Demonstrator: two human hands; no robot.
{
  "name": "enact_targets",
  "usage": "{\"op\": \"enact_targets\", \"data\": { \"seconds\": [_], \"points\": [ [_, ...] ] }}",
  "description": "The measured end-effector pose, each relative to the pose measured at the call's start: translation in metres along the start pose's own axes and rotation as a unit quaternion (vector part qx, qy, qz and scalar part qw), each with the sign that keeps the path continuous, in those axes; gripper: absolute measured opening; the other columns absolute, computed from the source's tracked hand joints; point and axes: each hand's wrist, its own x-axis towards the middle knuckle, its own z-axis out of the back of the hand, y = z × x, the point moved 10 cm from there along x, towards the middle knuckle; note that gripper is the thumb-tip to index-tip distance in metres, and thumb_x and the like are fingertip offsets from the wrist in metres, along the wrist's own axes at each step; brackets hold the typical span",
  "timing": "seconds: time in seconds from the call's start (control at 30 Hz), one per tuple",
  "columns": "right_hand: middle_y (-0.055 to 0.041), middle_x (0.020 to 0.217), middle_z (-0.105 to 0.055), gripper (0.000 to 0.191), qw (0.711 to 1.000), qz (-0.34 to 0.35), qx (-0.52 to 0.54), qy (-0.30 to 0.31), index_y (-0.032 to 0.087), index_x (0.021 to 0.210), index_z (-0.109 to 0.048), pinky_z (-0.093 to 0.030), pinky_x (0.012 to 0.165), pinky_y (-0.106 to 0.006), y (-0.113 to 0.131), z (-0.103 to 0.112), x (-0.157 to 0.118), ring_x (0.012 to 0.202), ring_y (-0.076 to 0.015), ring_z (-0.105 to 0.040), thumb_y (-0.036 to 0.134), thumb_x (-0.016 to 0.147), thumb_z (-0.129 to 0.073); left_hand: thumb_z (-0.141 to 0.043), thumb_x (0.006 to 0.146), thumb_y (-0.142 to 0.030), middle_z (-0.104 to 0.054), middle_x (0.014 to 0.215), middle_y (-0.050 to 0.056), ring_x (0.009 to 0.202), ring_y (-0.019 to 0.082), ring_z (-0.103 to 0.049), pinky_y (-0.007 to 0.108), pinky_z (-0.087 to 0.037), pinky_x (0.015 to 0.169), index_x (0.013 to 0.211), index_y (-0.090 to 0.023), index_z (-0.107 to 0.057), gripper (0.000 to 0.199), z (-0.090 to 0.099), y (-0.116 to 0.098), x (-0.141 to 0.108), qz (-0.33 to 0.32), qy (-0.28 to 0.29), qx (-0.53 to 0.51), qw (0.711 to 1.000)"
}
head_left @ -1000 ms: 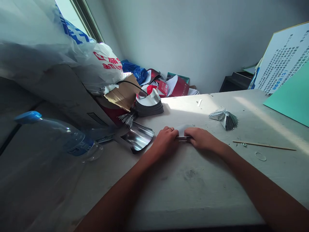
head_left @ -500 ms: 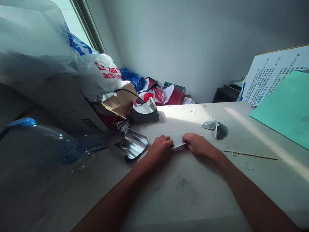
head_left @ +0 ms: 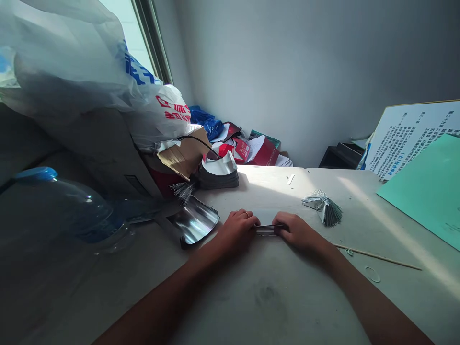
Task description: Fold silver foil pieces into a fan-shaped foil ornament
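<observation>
My left hand [head_left: 237, 232] and my right hand [head_left: 296, 234] rest on the table, their fingers pinching opposite ends of a folded silver foil sheet [head_left: 266, 230]. Its shiny fold shows as a narrow band between my fingertips, with a pale part of the sheet just behind it. A curved foil sheet [head_left: 194, 223] lies to the left of my left hand. To the right of my right hand sits a pleated silver foil fan [head_left: 324, 208]. Neither hand touches these two.
A small pleated foil fan [head_left: 183, 192] and a stack of curved foil sheets [head_left: 219, 176] stand at the left. Left of them are a plastic water bottle [head_left: 70, 207] and plastic bags [head_left: 158, 112]. A wooden stick [head_left: 377, 256], rubber band [head_left: 373, 274] and teal board [head_left: 424, 188] lie right.
The foil between my hands now appears as a narrow folded band, with less white sheet showing. My view has shifted, moving the table's contents slightly within the frame.
</observation>
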Motion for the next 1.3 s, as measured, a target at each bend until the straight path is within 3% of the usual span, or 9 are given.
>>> {"op": "enact_targets", "data": {
  "seconds": [0.17, 0.33, 0.63, 0.8, 1.03, 1.3],
  "points": [
    [-0.0009, 0.091, -0.064, 0.017, 1.000, 0.011, -0.010, 0.005, 0.019, 0.090, -0.062, -0.039, 0.078, -0.028, 0.002, -0.001, 0.000, 0.085, -0.0162, -0.056, 0.007, 0.080, -0.056, -0.059, 0.084, -0.007, -0.068, 0.102, 0.004, 0.095, 0.018, -0.058, 0.032, -0.040, 0.088, 0.091, -0.019, -0.069, 0.018, 0.001, -0.001, 0.001, 0.020, 0.012, 0.005, 1.000],
    [-0.0028, 0.092, -0.062, 0.016, 0.994, 0.038, -0.103, 0.016, 0.018, 0.089, -0.060, -0.036, 0.075, -0.028, 0.014, -0.001, -0.002, 0.084, -0.0167, -0.053, 0.006, 0.083, -0.052, -0.062, 0.085, -0.009, -0.068, 0.101, 0.002, 0.092, 0.016, -0.057, 0.031, -0.039, 0.085, 0.088, -0.019, -0.068, 0.013, -0.001, 0.002, 0.002, 0.012, 0.014, 0.006, 1.000],
    [-0.0020, 0.091, -0.057, 0.019, 0.979, 0.075, -0.188, 0.024, 0.018, 0.085, -0.053, -0.029, 0.068, -0.028, 0.027, -0.007, -0.005, 0.081, -0.0155, -0.045, 0.001, 0.077, -0.052, -0.063, 0.092, -0.017, -0.066, 0.102, 0.001, 0.095, 0.015, -0.056, 0.029, -0.038, 0.081, 0.094, -0.019, -0.066, 0.004, -0.005, -0.011, 0.001, -0.105, 0.052, 0.087, 0.989],
    [-0.0021, 0.091, -0.056, 0.014, 0.966, 0.099, -0.234, 0.040, 0.018, 0.082, -0.051, -0.023, 0.064, -0.030, 0.031, -0.012, -0.006, 0.080, -0.0155, -0.043, 0.004, 0.085, -0.051, -0.059, 0.095, -0.018, -0.066, 0.099, 0.002, 0.091, 0.016, -0.054, 0.030, -0.036, 0.080, 0.088, -0.018, -0.063, 0.008, -0.009, -0.025, -0.002, -0.151, 0.075, 0.147, 0.975],
    [-0.0023, 0.089, -0.058, 0.016, 0.952, 0.141, -0.268, 0.052, 0.018, 0.078, -0.058, -0.021, 0.062, -0.031, 0.034, -0.014, -0.005, 0.078, -0.0160, -0.042, 0.006, 0.088, -0.055, -0.067, 0.089, -0.020, -0.064, 0.100, 0.000, 0.092, 0.014, -0.053, 0.028, -0.035, 0.077, 0.088, -0.020, -0.066, 0.001, -0.005, -0.021, -0.004, -0.154, 0.060, 0.100, 0.981],
    [-0.0034, 0.093, -0.060, 0.015, 0.957, 0.135, -0.250, 0.056, 0.021, 0.079, -0.068, -0.025, 0.063, -0.030, 0.022, -0.008, -0.005, 0.081, -0.0167, -0.046, 0.009, 0.084, -0.062, -0.072, 0.083, -0.017, -0.065, 0.099, -0.001, 0.089, 0.012, -0.053, 0.026, -0.038, 0.078, 0.087, -0.022, -0.071, 0.007, 0.001, -0.013, -0.004, -0.146, 0.063, 0.046, 0.986]
  ]
}}
